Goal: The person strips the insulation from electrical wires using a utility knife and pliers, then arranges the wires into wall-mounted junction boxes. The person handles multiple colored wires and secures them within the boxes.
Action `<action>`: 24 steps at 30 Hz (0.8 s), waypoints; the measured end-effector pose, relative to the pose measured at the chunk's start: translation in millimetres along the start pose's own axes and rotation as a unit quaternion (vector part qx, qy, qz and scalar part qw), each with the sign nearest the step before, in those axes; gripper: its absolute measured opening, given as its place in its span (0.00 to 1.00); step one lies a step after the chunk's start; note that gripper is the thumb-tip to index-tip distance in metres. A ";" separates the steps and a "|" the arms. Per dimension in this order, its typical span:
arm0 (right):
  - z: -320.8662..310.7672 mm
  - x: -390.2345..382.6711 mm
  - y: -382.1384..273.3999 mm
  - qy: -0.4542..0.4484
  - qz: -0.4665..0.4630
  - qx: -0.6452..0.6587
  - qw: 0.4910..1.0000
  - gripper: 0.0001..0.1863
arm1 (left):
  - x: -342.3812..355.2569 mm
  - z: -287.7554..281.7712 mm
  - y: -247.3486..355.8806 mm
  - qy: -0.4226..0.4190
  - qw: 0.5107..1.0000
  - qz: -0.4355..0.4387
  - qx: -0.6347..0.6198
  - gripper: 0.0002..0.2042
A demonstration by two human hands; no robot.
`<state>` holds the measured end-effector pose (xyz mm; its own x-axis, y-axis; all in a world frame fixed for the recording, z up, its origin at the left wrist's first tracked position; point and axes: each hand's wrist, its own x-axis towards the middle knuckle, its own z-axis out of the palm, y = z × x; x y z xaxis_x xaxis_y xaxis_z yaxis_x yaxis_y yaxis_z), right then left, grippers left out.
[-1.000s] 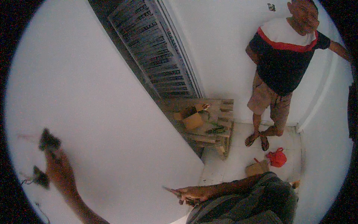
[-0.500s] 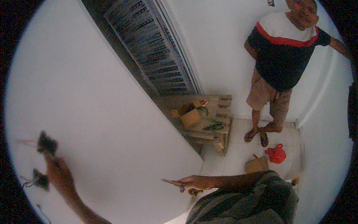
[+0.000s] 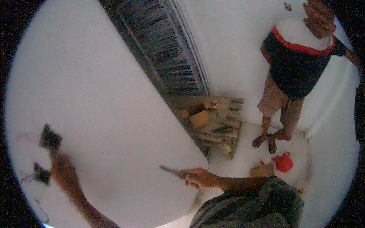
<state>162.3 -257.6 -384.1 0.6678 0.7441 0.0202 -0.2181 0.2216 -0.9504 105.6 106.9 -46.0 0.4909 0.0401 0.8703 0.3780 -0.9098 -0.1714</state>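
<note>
No words or numbers can be read here. The tall dark window has rows of dark marks, but they are too blurry to make out as letters. The little black-and-white patch high on the wall is too small to tell if it is a sign. No letters can be made out on the open cardboard box or the red plastic bag.

White walls, tiled floor, wooden stand, dark slatted panel, dim light

White walls and tiled floor show a plain room.
</note>
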 end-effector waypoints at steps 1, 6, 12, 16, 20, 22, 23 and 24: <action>-4.3 -8.1 -34.7 0.030 -0.042 0.016 0.999 0.25 | -0.1 -9.3 15.2 0.011 1.000 0.002 0.006 0.09; -22.2 -90.4 -222.4 0.161 -0.498 0.144 0.840 0.24 | -13.4 -54.1 79.9 -0.085 0.992 -0.086 0.040 0.10; -42.9 -151.8 -257.4 0.230 -0.565 -0.134 0.781 0.28 | -30.0 -102.2 158.2 0.004 0.996 -0.092 0.017 0.23; -9.9 -134.3 -279.2 0.157 -0.514 -0.376 0.755 0.25 | -49.7 -139.5 186.3 0.003 0.994 -0.103 0.036 0.25; 12.5 -115.0 -290.8 0.035 -0.616 -0.511 0.598 0.25 | -79.1 -167.0 206.4 0.007 0.994 -0.104 0.027 0.25; 31.0 -114.8 -303.7 0.004 -0.613 -0.548 0.569 0.26 | -89.8 -185.3 219.0 -0.008 0.992 -0.124 0.030 0.25; 39.4 -115.3 -309.3 0.001 -0.597 -0.574 0.560 0.26 | -95.2 -190.7 223.5 -0.010 0.991 -0.128 0.031 0.25; 48.5 -113.2 -312.5 -0.010 -0.583 -0.596 0.552 0.27 | -103.2 -197.9 225.5 -0.013 0.990 -0.138 0.037 0.25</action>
<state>120.3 -380.6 -74.4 -0.1504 0.5433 0.8260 0.9829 -0.0073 0.1838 -15.1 -184.2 -83.0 0.3804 0.2934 0.8770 0.5558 -0.8305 0.0368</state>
